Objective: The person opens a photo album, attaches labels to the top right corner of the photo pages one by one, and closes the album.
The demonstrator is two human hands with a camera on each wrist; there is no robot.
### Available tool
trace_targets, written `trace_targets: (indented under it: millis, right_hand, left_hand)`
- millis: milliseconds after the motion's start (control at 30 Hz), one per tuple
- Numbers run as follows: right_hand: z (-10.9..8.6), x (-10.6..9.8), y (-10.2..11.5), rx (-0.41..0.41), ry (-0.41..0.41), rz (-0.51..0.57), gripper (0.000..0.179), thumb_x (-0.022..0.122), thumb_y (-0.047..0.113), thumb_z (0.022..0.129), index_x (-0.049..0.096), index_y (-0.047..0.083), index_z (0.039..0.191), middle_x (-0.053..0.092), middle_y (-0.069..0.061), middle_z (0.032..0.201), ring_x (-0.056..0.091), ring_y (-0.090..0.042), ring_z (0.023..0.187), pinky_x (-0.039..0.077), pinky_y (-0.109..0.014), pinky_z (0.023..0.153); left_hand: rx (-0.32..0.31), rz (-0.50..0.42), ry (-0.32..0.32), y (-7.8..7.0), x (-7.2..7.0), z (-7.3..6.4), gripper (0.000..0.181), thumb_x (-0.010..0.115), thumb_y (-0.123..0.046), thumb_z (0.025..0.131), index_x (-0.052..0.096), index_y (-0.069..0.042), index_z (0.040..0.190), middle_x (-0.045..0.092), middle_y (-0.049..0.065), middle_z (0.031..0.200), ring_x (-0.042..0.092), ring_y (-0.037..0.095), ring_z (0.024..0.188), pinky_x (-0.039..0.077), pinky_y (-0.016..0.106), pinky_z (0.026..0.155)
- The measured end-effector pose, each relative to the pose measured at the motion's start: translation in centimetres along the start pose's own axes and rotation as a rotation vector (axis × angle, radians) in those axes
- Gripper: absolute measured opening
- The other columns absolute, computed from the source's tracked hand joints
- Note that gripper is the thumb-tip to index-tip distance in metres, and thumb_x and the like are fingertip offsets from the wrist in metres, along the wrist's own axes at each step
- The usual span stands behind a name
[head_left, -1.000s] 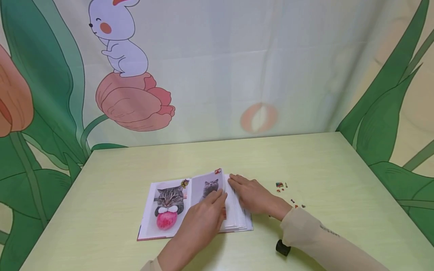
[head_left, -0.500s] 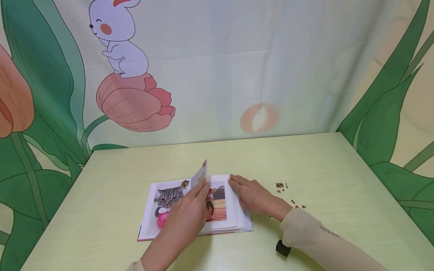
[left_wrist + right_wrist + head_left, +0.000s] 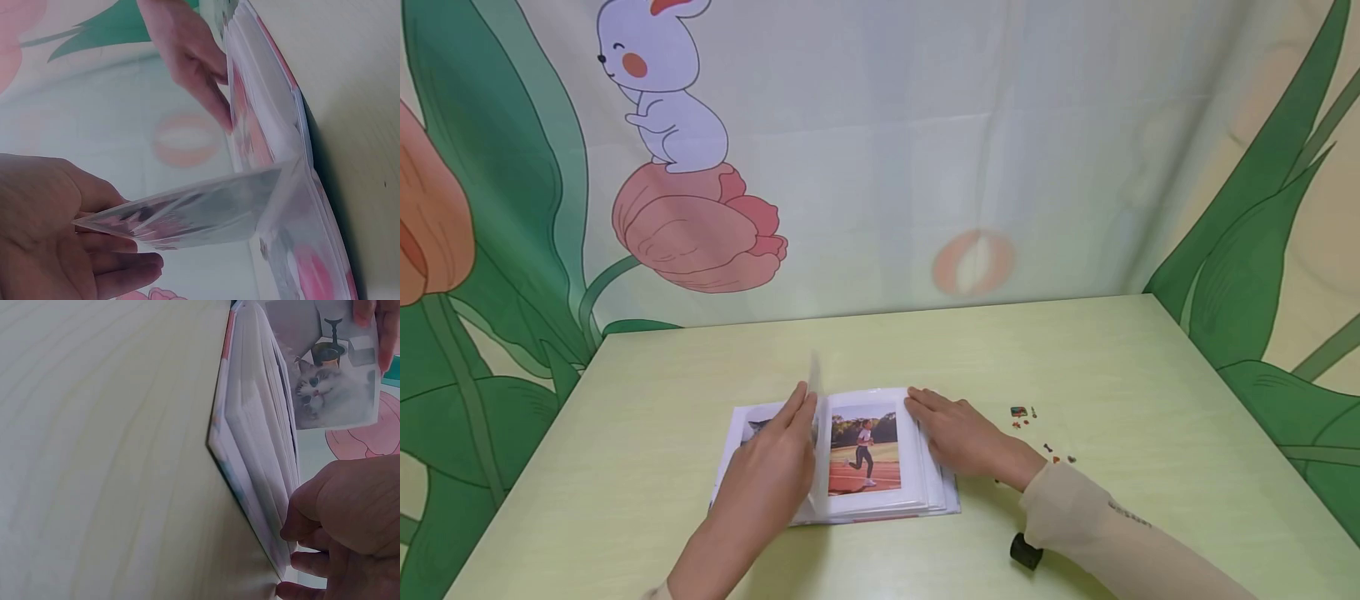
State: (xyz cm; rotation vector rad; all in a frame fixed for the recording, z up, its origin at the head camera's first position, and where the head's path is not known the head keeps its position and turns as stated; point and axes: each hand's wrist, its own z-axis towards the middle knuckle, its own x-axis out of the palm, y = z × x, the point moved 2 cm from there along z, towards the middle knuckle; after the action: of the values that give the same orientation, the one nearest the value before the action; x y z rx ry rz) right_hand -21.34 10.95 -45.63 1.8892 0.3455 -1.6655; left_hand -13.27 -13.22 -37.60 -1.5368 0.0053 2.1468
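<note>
A photo album [image 3: 928, 492] lies spread on the table. My left hand [image 3: 775, 467] pinches a raised page [image 3: 187, 209], which stands nearly upright near the album's middle. The page carries a pale cat photo [image 3: 319, 394], seen in the right wrist view. To its right lies a runner photo [image 3: 863, 450]. My right hand [image 3: 962, 433] rests on the album's right side, fingertips at the page edges. Behind the raised page, the left page's tabby cat photo is mostly hidden in the head view; its pink ball [image 3: 312, 272] shows in the left wrist view.
Right of the album lie several tiny coloured pieces, including a small multicoloured rectangle [image 3: 1018, 412]. A black cylindrical object [image 3: 1026, 551] is beside the right sleeve [image 3: 1097, 517]. A printed curtain [image 3: 880, 167] hangs behind the table [image 3: 625, 458].
My left hand has moved left, lifting and turning the page with the grey cat photo, so the runner photo beneath now shows fully. My right hand has stayed put on the album's right side.
</note>
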Motion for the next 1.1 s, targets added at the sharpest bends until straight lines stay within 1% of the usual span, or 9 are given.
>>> trace_targets:
  millis: [33,100,200,333,433,600,833,933,1100]
  right_hand:
    - [0.0,0.0,0.0,0.000,0.000,0.001,0.051,0.051,0.008,0.107,0.041,0.000,0.156,0.032,-0.016,0.166,0.031,-0.034,0.152,0.039,-0.056,0.114]
    - [0.0,0.0,0.0,0.000,0.000,0.002,0.051,0.050,0.009,0.107,0.041,0.000,0.156,0.032,-0.016,0.166,0.031,-0.034,0.152,0.039,-0.056,0.114]
    - [0.0,0.1,0.0,0.003,0.004,-0.004,0.051,0.049,0.009,0.108,0.040,0.000,0.157,0.031,-0.015,0.166,0.031,-0.034,0.152,0.039,-0.056,0.114]
    - [0.1,0.1,0.0,0.001,0.006,-0.006,0.050,0.049,0.009,0.108,0.041,-0.001,0.156,0.032,-0.016,0.166,0.031,-0.034,0.152,0.039,-0.056,0.114]
    - [0.1,0.1,0.0,0.003,0.008,-0.011,0.050,0.049,0.010,0.108,0.040,-0.001,0.156,0.032,-0.016,0.166,0.031,-0.035,0.152,0.039,-0.056,0.114]
    - [0.0,-0.1,0.1,-0.005,0.004,-0.008,0.050,0.049,0.009,0.108,0.041,-0.002,0.156,0.033,-0.018,0.165,0.032,-0.036,0.151,0.039,-0.057,0.114]
    - [0.0,-0.1,0.1,0.002,0.011,0.012,0.050,0.048,0.012,0.109,0.039,-0.002,0.157,0.032,-0.017,0.166,0.031,-0.036,0.152,0.037,-0.057,0.115]
    - [0.0,-0.1,0.1,0.018,0.021,0.021,0.051,0.047,0.014,0.109,0.039,-0.001,0.157,0.030,-0.016,0.166,0.030,-0.034,0.153,0.036,-0.057,0.116]
    - [0.1,0.0,0.0,0.032,0.025,0.027,0.051,0.047,0.017,0.110,0.039,0.000,0.157,0.030,-0.015,0.167,0.029,-0.034,0.153,0.036,-0.056,0.116]
  left_hand:
    - [-0.009,0.005,0.004,0.2,-0.1,-0.1,0.050,0.065,0.004,0.091,0.057,0.009,0.140,0.051,0.025,0.151,0.069,0.041,0.111,0.060,0.049,0.064]
    - [-0.034,0.010,0.022,0.6,-0.4,-0.3,0.051,0.065,0.003,0.091,0.056,0.010,0.141,0.049,0.025,0.153,0.069,0.041,0.112,0.059,0.050,0.063]
    - [-0.071,0.017,0.058,1.2,-0.8,-0.5,0.053,0.067,0.002,0.091,0.054,0.011,0.142,0.045,0.025,0.156,0.067,0.042,0.115,0.059,0.054,0.065]
    - [-0.126,0.022,0.110,2.1,-1.2,-0.9,0.056,0.067,0.000,0.092,0.051,0.012,0.145,0.040,0.025,0.159,0.064,0.044,0.120,0.059,0.054,0.066]
    - [-0.154,0.025,0.134,2.7,-1.2,-1.2,0.057,0.066,-0.001,0.093,0.050,0.011,0.146,0.037,0.025,0.160,0.063,0.045,0.121,0.059,0.054,0.068]
    - [-0.181,0.030,0.148,3.6,-1.0,-1.6,0.058,0.068,-0.003,0.093,0.049,0.011,0.146,0.034,0.027,0.161,0.063,0.046,0.120,0.058,0.057,0.071]
    - [-0.226,0.031,0.198,4.6,-0.5,-2.2,0.060,0.067,-0.004,0.093,0.047,0.014,0.146,0.028,0.031,0.162,0.066,0.049,0.111,0.057,0.054,0.066]
    - [-0.250,0.035,0.230,5.1,-0.2,-2.4,0.063,0.070,-0.007,0.093,0.046,0.015,0.146,0.025,0.033,0.162,0.065,0.050,0.112,0.057,0.056,0.067]
    - [-0.272,0.043,0.262,5.9,0.4,-2.8,0.066,0.077,-0.011,0.091,0.047,0.017,0.143,0.026,0.035,0.161,0.067,0.051,0.105,0.056,0.058,0.068]
